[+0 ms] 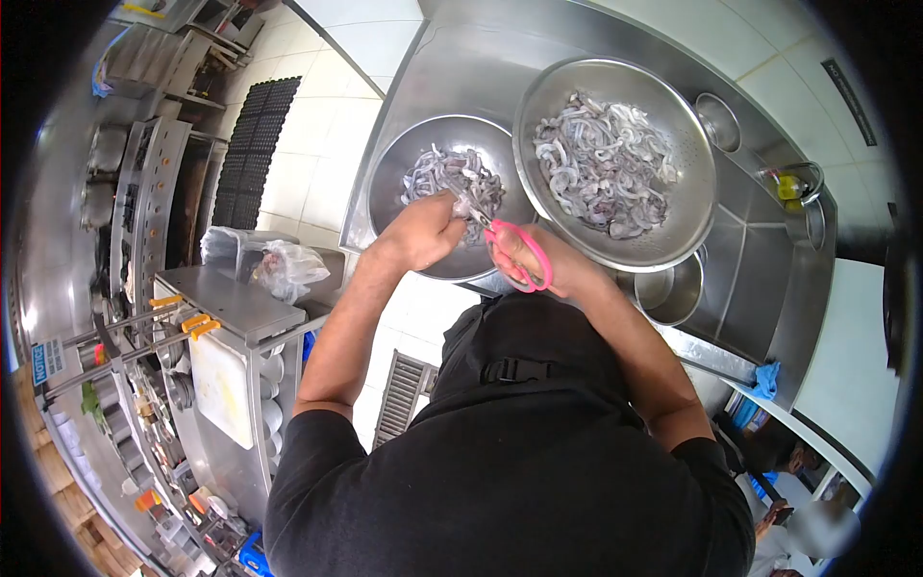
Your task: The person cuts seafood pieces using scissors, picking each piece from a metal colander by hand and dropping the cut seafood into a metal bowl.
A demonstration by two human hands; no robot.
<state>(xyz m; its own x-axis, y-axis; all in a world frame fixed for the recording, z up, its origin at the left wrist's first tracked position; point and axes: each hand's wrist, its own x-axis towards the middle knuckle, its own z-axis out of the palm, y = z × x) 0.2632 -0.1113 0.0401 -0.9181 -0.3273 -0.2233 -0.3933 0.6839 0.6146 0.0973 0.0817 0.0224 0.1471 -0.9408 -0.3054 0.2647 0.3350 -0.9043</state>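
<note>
From my end I watch both hands work over the smaller steel bowl [392, 186], where a heap of grey and white squid tentacles [433, 173] lies. My right hand [524, 258] grasps the pink-handled scissors [538, 258], fingers wrapped about the handle loops, with the metal blades angled toward my left hand [423, 234]. The left fingers are curled in and pinch a pale squid piece [461, 205] right by the blades; I cannot tell whether the blades touch it. Just to the right I have the larger steel bowl [687, 207], holding a bigger pile of cut squid [601, 159]. A round metal pot [681, 293] shows partly under its near edge, and a small metal bowl [718, 123] sits beside its far right side. Farther right, I see a bottle of yellow-green liquid [790, 187]. Well apart, at lower right, another person's hand [766, 520] holds a phone [784, 516].
</note>
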